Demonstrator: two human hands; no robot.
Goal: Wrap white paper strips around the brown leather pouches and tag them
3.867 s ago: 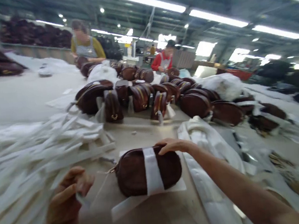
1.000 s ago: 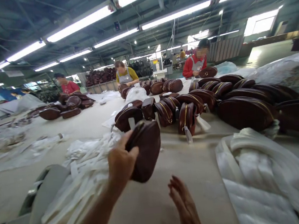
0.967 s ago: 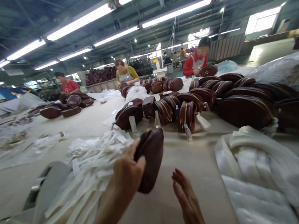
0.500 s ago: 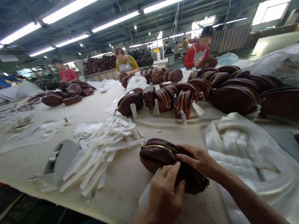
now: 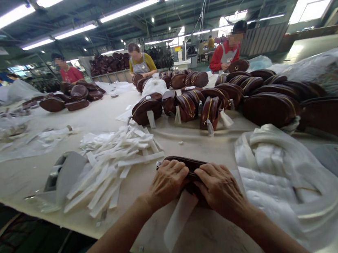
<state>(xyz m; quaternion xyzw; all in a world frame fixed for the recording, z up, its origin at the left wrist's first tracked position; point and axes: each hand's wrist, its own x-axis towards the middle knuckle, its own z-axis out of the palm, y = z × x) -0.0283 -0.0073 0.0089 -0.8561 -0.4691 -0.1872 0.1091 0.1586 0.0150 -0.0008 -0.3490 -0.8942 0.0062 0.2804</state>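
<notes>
Head: fingers hold bag inside table's edge.

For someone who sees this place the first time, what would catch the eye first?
Probably the brown bag at front centre, held by the left hand and right hand. Then the many similar bags beyond it. White strips heaped to its left and white sheeting to its right also stand out.

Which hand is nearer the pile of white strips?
Left. Both are on the bag: the left hand just right of the strip pile, apart; the right hand farther right.
</notes>
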